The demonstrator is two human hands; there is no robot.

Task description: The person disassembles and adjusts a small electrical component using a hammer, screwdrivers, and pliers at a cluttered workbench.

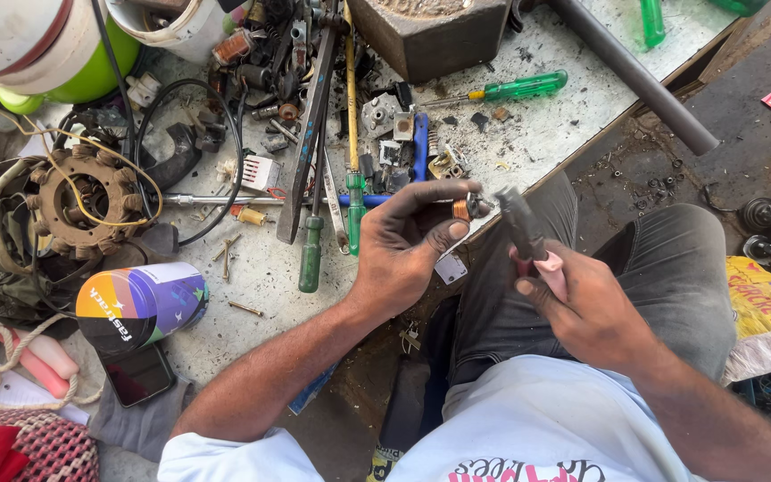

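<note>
a: how are the arms set?

b: both forearms come up from the bottom of the view and meet over the lap, at the tabletop's (573,116) near edge. the left hand (408,245) is bent at the wrist, palm down, fingers curled forward. the right hand (582,308) sits just beside it, knuckles up.

a: what does the left one hold?

b: it pinches a small copper-wound coil part (466,208) between thumb and fingertips; the other fingers are loosely curled, not clenched.

a: and the right?

b: it is wrapped around the pink handles of a pair of pliers (528,236), grip closed. the dark nose points up and left, its tip touching or just beside the coil part; i cannot tell which.

a: where is the part, then?

b: in the air between the hands, just past the tabletop's edge, above the grey trousers.

a: what lies near?

b: a green-handled screwdriver (510,88) further back on the tabletop, a round stator with yellow wire (82,201) to the left, and a colourful cylindrical tin (140,303) near the left elbow.
</note>
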